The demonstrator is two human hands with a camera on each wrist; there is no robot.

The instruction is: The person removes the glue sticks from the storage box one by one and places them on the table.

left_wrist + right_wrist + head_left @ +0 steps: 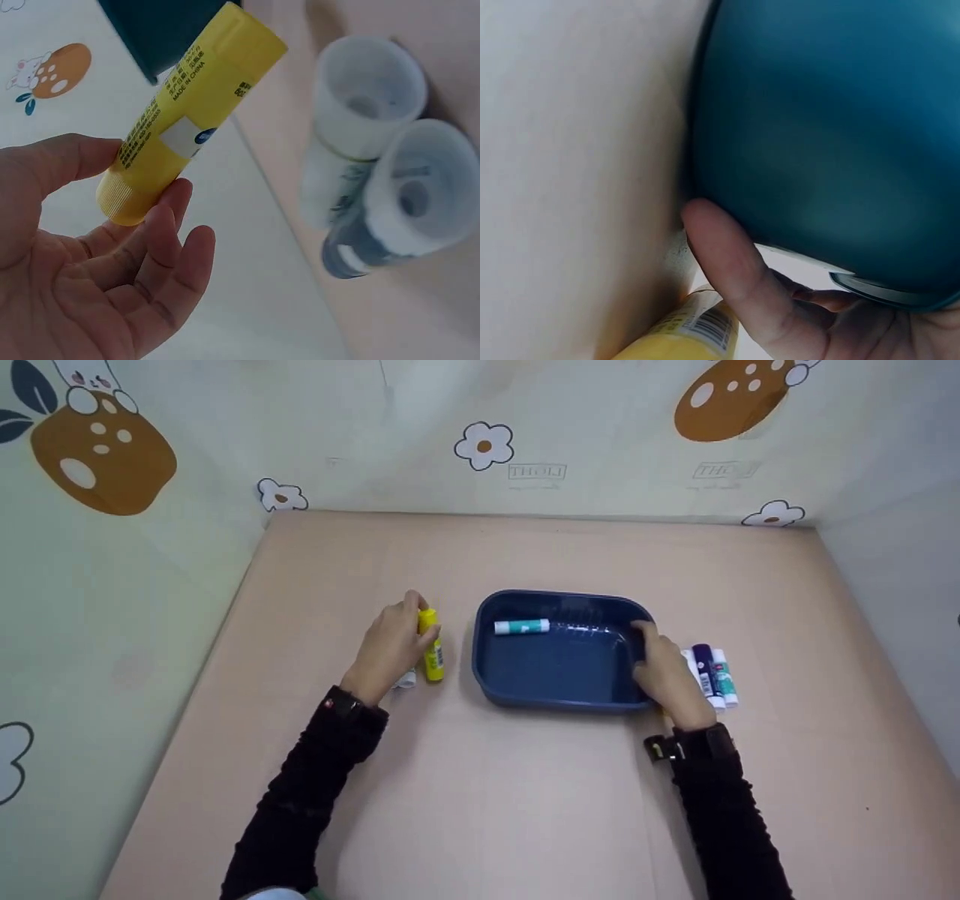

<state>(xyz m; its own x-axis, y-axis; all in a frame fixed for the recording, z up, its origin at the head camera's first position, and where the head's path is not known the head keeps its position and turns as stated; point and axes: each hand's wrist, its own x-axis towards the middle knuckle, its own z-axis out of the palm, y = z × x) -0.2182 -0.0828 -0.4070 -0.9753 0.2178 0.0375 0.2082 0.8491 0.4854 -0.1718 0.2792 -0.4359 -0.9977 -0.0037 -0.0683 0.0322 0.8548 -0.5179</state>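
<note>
My left hand pinches a yellow glue stick by one ridged end. In the left wrist view the same yellow glue stick slants up from the thumb and fingers. Two more glue sticks, one white and one dark blue, are beside it with their hollow white ends showing. My right hand grips the right wall of a dark blue plastic basin. Inside the basin, towards its back left, lies a white and teal glue stick.
Right of the basin a dark purple glue stick and a white and teal one lie side by side, another partly behind my right hand. Another yellow glue stick shows below the right thumb. Patterned walls border the table.
</note>
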